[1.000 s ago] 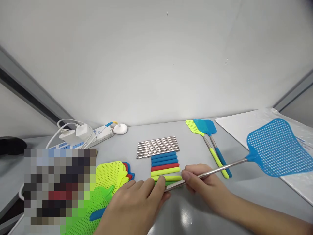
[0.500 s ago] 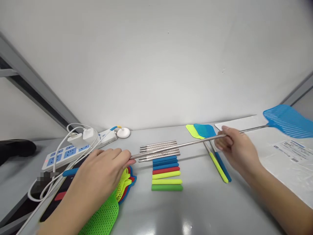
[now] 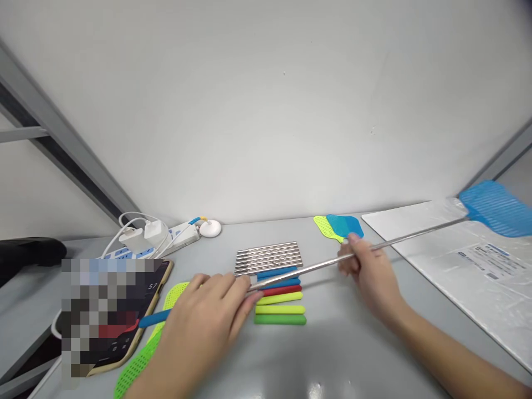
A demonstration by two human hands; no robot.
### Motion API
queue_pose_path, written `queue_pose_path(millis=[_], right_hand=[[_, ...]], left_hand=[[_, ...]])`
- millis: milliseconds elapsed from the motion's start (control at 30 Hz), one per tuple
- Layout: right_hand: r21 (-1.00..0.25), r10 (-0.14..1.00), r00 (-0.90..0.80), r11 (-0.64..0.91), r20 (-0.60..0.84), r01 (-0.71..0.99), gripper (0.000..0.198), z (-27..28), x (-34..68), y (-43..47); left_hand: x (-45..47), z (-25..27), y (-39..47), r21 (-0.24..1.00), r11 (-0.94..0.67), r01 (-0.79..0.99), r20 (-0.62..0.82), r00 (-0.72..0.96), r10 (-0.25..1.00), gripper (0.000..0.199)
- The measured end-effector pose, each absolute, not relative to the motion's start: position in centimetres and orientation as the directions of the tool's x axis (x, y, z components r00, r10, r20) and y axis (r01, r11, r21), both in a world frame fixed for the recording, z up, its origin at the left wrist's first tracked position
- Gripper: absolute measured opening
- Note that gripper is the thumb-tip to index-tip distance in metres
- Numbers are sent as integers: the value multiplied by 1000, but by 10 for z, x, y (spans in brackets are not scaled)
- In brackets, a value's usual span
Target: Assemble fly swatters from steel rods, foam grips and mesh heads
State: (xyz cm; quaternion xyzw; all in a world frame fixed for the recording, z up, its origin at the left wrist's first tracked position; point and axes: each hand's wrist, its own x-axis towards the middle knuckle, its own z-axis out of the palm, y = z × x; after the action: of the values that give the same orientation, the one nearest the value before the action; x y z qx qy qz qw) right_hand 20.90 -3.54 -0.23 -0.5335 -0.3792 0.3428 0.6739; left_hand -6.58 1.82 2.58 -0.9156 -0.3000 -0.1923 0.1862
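Observation:
A blue fly swatter (image 3: 496,208) with a long metal rod stretches across my view, tilted up to the right. My left hand (image 3: 208,310) is closed around its lower end, where a blue handle sticks out on the left. Farther up, the fingers of my right hand (image 3: 368,269) wrap round the rod. Beneath the rod lie several coloured handles (image 3: 280,319) in blue, red, yellow and green. Several metal rods (image 3: 268,257) lie side by side behind them. Partly hidden under my left arm are loose green and yellow swatter heads (image 3: 139,366).
A yellow swatter (image 3: 326,227) and a blue swatter (image 3: 344,224) lie near the wall, partly behind my right hand. White plastic packaging (image 3: 440,266) covers the right side. At left are a phone (image 3: 152,293), a power strip (image 3: 185,235) with cables and a white round device (image 3: 210,228).
Both hands have moved with the swatter: my left hand to the right and slightly down, my right hand to the left. The phone shows more now.

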Motion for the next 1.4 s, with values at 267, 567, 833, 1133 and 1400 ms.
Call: queue_pose_path(millis=[267, 567, 833, 1133, 1400], right_hand=[[-990, 995, 53, 72, 78, 118, 53, -6, 163, -66], [-994, 927, 360, 100, 109, 45, 56, 3, 212, -49], [-978, 859, 499, 187, 116, -95, 55, 8, 210, -44], [-961, 824, 550, 246, 138, -128, 55, 14, 216, -36], [-934, 787, 594, 319, 166, -162, 55, 15, 227, -34]], left_hand=[[-57, 21, 2, -194, -796, 574, 478, 764, 434, 51], [-87, 31, 42, -252, -735, 629, 444, 750, 490, 59], [-83, 31, 34, -201, -705, 680, 399, 714, 575, 52], [-100, 41, 50, -161, -535, 829, 366, 553, 748, 43], [-102, 36, 60, -149, -489, 860, 423, 502, 754, 38]])
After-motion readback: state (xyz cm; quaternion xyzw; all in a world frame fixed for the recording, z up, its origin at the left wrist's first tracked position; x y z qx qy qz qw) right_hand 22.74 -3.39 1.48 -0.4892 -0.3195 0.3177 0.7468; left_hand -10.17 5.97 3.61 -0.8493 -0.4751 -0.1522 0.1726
